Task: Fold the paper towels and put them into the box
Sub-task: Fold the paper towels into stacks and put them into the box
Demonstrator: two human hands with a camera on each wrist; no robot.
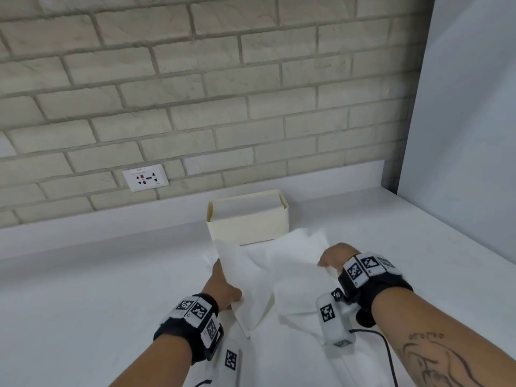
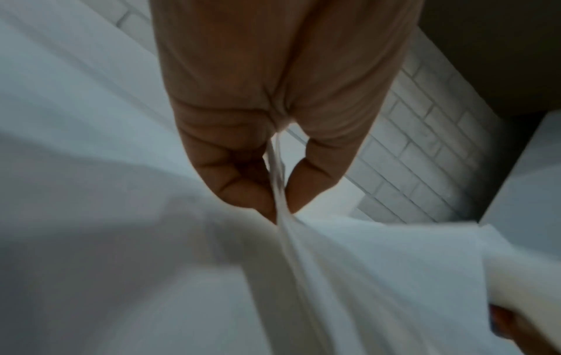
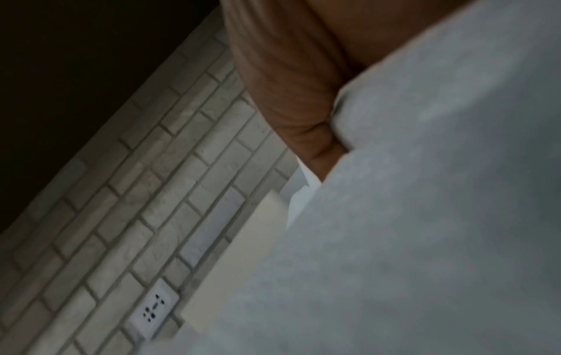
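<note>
A white paper towel [image 1: 282, 272] is lifted off the white counter between my two hands, sagging in the middle. My left hand [image 1: 223, 286] pinches its left edge; the left wrist view shows the paper towel [image 2: 349, 276] caught between thumb and fingers [image 2: 242, 187]. My right hand [image 1: 333, 256] holds the right edge, and the right wrist view shows its thumb [image 3: 297, 108] against the paper towel [image 3: 425, 192]. The cream open-top box [image 1: 248, 227] stands just behind the towel, near the wall. The fingertips of both hands are hidden by paper.
A brick wall with a white power socket [image 1: 145, 177] runs behind the counter [image 1: 83, 275]. A grey panel [image 1: 460, 135] closes off the right side. More white paper [image 1: 301, 325] lies flat under the hands. A black cable [image 1: 388, 356] trails by my right forearm.
</note>
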